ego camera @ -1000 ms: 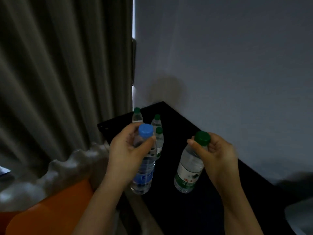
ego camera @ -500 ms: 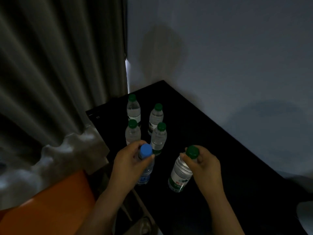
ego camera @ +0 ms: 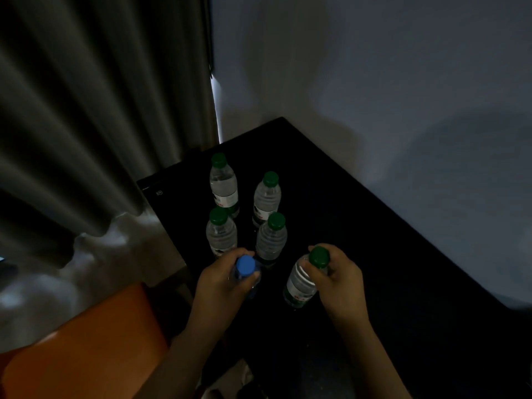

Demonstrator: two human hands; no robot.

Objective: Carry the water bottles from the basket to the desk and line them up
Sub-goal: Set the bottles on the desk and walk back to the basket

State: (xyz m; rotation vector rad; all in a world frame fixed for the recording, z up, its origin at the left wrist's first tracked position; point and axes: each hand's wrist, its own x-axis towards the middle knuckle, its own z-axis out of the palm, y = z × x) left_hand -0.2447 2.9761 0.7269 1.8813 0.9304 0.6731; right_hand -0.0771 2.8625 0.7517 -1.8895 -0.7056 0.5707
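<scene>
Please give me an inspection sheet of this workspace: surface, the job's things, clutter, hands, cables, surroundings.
Surface: black desk, dark, set into a wall corner.
Job's things: four green-capped bottles stand upright in two pairs; blue-capped bottle and green-capped bottle are in hand. Basket not in view.
Clutter: nothing seen.
Hands: left hand grips the blue-capped bottle; right hand grips the green-capped bottle near its cap.
Cables: nothing seen.
Surroundings: curtain left, orange seat, pale wall.
</scene>
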